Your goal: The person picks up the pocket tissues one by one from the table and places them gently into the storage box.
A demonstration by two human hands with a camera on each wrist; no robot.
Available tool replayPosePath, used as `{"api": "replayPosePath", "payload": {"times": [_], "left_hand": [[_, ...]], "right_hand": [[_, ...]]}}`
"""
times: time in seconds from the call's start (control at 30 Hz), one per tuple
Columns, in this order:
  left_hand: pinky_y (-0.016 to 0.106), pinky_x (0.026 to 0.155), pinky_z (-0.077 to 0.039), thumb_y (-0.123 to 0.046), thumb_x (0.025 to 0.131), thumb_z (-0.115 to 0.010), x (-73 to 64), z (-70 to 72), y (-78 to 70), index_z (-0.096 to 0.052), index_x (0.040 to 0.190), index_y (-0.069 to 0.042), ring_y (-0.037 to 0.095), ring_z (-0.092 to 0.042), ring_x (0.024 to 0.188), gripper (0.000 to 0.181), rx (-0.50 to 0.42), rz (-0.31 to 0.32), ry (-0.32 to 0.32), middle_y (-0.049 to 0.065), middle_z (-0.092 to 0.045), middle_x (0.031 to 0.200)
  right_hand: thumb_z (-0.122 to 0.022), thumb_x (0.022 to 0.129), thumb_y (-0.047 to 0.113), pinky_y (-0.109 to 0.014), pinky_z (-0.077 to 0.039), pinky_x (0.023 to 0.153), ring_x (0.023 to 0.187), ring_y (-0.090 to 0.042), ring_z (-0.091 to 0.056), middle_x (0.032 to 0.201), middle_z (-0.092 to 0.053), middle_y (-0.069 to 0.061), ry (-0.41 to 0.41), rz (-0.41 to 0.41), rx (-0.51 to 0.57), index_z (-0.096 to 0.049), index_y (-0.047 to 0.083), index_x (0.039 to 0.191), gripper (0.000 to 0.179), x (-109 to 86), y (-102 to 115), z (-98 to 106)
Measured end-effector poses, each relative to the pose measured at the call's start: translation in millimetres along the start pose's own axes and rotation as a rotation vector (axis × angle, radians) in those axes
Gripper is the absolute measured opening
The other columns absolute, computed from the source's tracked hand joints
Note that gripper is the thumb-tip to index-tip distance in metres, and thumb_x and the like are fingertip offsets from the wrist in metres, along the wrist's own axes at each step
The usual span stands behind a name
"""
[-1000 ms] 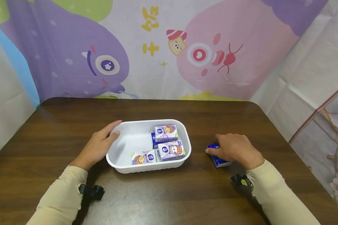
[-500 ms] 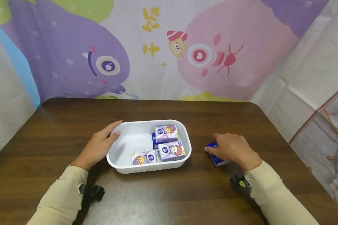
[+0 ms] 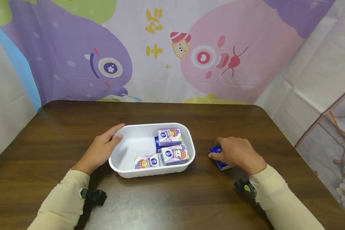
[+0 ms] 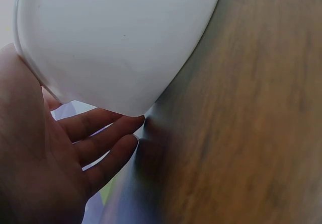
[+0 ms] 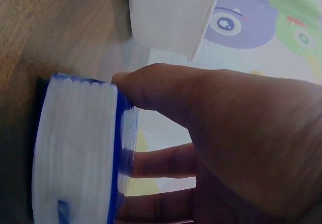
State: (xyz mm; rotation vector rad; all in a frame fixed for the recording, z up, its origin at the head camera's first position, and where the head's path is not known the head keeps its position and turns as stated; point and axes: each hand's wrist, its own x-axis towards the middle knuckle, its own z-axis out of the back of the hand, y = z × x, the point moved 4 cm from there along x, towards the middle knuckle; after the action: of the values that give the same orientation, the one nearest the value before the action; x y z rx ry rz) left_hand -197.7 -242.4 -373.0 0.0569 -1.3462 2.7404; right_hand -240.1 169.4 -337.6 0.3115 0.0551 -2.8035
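A white plastic tub point(image 3: 151, 174) sits mid-table with several small tissue packs inside, mostly lilac cartoon ones point(image 3: 174, 154) and one blue pack point(image 3: 157, 144) partly covered. My left hand point(image 3: 99, 148) holds the tub's left end, thumb at the rim; the left wrist view shows its fingers point(image 4: 108, 141) against the outer wall. To the right of the tub, my right hand point(image 3: 238, 153) grips a blue tissue pack point(image 3: 222, 165) lying on the table. In the right wrist view, the thumb point(image 5: 156, 85) touches its upper edge, and the white folded tissue side faces the camera.
The brown wooden table point(image 3: 172, 204) extends around the tub on all sides. A cartoon-printed cloth point(image 3: 158, 83) hangs behind its far edge, with pale cloth at both sides. Dark camera mounts point(image 3: 94, 196) are strapped to both wrists.
My right hand and the blue tissue pack have shifted slightly to the left along the table. The left hand and the tub have stayed in place.
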Motion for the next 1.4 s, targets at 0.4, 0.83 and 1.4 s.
{"api": "replayPosePath", "payload": {"times": [0.4, 0.83, 1.4], "left_hand": [[0.055, 0.104, -0.040, -0.045, 0.107, -0.043, 0.6, 0.0, 0.6, -0.038, 0.157, -0.023, 0.035, -0.047, 0.132, 0.055, -0.009, -0.003, 0.005, 0.016, -0.043, 0.153], [0.054, 0.103, -0.040, -0.046, 0.107, -0.044, -0.3, 0.0, 0.1, -0.038, 0.156, -0.024, 0.035, -0.048, 0.132, 0.054, -0.014, -0.004, 0.003, 0.016, -0.044, 0.152], [0.056, 0.106, -0.038, -0.045, 0.107, -0.044, -0.5, 0.3, -0.1, -0.038, 0.156, -0.023, 0.036, -0.045, 0.134, 0.055, -0.020, -0.005, 0.003, 0.016, -0.042, 0.153]], "right_hand": [[-0.064, 0.092, 0.058, -0.051, -0.051, 0.068, 0.078, -0.023, -0.060, 0.094, -0.067, -0.007, -0.046, 0.011, 0.036, -0.065, 0.009, 0.121, 0.058, 1.5, -0.1, 1.8], [-0.062, 0.093, 0.059, -0.058, -0.051, 0.076, 0.087, -0.027, -0.062, 0.105, -0.069, -0.011, -0.049, -0.017, 0.057, -0.063, 0.008, 0.127, 0.062, 3.2, -1.0, 2.1], [-0.060, 0.093, 0.060, -0.057, -0.053, 0.075, 0.085, -0.026, -0.063, 0.101, -0.069, -0.011, -0.105, -0.017, 0.077, -0.064, 0.006, 0.123, 0.062, 2.6, -1.1, 6.6]]}}
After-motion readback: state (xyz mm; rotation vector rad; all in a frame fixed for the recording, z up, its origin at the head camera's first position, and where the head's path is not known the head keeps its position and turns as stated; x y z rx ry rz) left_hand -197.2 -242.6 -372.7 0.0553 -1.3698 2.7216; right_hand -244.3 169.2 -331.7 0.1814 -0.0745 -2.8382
